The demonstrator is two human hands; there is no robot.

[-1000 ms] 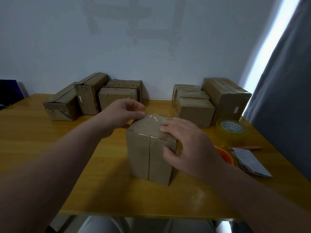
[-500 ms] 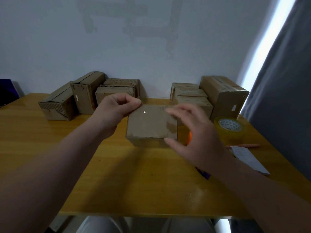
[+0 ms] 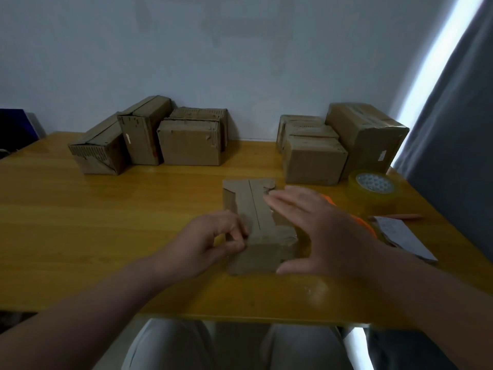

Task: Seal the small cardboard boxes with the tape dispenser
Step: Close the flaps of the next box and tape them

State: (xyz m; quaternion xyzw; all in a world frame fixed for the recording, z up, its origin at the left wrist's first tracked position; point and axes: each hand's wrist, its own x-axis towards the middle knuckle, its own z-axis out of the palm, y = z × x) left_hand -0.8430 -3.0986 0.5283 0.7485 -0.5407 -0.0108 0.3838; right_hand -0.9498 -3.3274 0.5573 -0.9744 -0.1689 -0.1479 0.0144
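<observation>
A small cardboard box [image 3: 253,209] lies flat on the yellow table [image 3: 106,222], its seam facing up and running away from me. My left hand [image 3: 210,241] has curled fingers at the box's near left edge and pinches it there. My right hand [image 3: 317,228] hovers with spread, straight fingers over the box's right side, the thumb by the near right corner. An orange tape dispenser [image 3: 357,217] peeks out behind my right hand, mostly hidden. A roll of clear tape [image 3: 373,188] stands to the right.
Several cardboard boxes [image 3: 144,137] line the back left by the wall, and more boxes [image 3: 344,145] stand at the back right. Folded paper [image 3: 402,236] and a pencil [image 3: 397,217] lie at the right edge. A grey curtain [image 3: 453,129] hangs right.
The box stood upright, was tipped over, and now lies flat with its seam up. Both hands moved nearer to me; my left hand went from the top far edge to the near left edge.
</observation>
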